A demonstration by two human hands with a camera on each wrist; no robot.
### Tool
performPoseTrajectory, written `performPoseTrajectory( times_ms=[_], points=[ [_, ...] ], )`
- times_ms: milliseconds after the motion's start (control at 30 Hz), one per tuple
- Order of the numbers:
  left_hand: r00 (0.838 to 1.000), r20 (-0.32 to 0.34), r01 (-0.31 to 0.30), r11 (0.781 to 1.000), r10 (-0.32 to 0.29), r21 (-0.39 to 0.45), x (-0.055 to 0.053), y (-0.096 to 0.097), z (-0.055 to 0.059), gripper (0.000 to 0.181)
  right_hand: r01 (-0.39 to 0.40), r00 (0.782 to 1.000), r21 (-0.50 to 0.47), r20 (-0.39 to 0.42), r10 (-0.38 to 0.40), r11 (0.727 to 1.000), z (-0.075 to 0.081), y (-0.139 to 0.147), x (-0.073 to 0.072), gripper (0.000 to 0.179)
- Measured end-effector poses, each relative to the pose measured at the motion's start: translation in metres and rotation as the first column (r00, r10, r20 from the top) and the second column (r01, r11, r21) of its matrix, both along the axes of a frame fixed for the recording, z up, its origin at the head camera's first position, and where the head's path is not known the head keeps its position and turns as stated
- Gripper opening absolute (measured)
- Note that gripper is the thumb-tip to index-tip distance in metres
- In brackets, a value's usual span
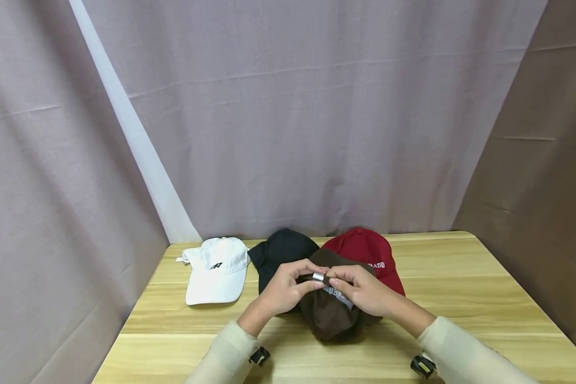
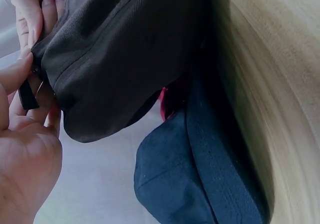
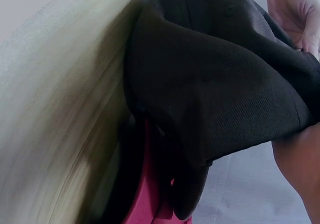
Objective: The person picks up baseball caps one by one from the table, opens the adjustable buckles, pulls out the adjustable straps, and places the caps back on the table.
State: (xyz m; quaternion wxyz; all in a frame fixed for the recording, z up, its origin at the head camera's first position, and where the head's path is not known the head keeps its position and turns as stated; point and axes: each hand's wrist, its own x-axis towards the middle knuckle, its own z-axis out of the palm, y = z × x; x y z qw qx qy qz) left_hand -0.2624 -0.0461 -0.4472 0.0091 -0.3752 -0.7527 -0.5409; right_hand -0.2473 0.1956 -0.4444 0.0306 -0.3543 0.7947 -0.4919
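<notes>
A brown baseball cap (image 1: 328, 320) is held up over the front of the table by both hands, its back strap on top. My left hand (image 1: 285, 285) pinches the strap beside its silver buckle (image 1: 318, 277). From the other side my right hand (image 1: 365, 290) pinches the strap between thumb and fingers. A dark strap end (image 2: 28, 98) hangs by the left fingers in the left wrist view. Behind the brown cap, partly covered by it, are a black cap (image 1: 288, 248) to the left and a red cap (image 1: 360, 242) with white lettering to the right.
Farther left on the wooden table (image 1: 461, 282) lies a white cap (image 1: 218, 274) with a small black emblem, brim toward me. Grey curtains (image 1: 288, 133) hang behind the table and along its sides. Each wrist bears a small black device (image 1: 422, 366).
</notes>
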Motion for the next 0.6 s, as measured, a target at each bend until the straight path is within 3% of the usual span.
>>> performPoseTrajectory(
  times_ms=[400,600],
  points=[
    [0.999,0.008,0.032,0.999,-0.032,-0.017,-0.003,-0.002,-0.001,0.021,-0.087,0.995,0.041,-0.039,0.088,0.995,-0.001,0.008,-0.006,0.019],
    [0.998,0.017,0.054,0.998,-0.054,-0.008,-0.004,-0.003,-0.001,0.020,-0.147,0.989,0.044,0.011,0.147,0.988,0.002,0.011,-0.009,0.022]
  ],
)
